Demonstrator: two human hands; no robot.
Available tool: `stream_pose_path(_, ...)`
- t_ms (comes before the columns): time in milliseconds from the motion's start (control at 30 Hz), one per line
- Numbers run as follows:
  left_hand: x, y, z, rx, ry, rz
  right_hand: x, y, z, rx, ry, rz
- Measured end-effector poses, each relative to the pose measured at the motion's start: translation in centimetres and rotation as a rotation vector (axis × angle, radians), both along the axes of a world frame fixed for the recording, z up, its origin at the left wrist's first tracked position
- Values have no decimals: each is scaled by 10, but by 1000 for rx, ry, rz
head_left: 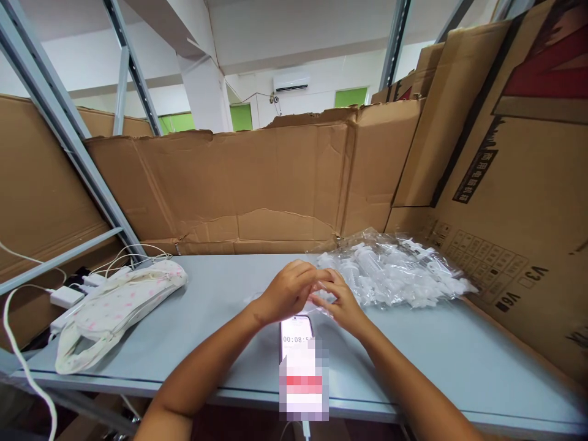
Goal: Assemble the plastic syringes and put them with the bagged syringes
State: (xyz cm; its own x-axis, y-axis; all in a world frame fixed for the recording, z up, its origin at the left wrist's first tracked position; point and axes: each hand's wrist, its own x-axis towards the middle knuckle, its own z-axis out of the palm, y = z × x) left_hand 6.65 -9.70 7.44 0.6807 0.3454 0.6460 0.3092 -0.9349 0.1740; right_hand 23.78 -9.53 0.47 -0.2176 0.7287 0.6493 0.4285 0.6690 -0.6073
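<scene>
Hands meeting over a small clear plastic piece above our phone.

Our left hand (287, 291) and right hand (337, 300) pinch together a small plastic piece (316, 293) just beside the crinkly bag of parts (395, 272) on the grey table (206, 318). We judge it light, stiff, slippery; best held at its ends.

On my feed the phone (296, 335) shows a timer reading 00:08:5 (last digit hidden); the cardboard box (528, 245) at right reads V3 and V6M upside down.
</scene>
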Motion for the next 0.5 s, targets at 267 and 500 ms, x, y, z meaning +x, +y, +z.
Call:
stream_pose_path(267, 6, 1, 30, -93, -203, -10, 0, 1, 4, -399, 506, 344)
stream_pose_path(500, 9, 10, 41, -132, -405, 27, 4, -5, 13, -541, 633, 551)
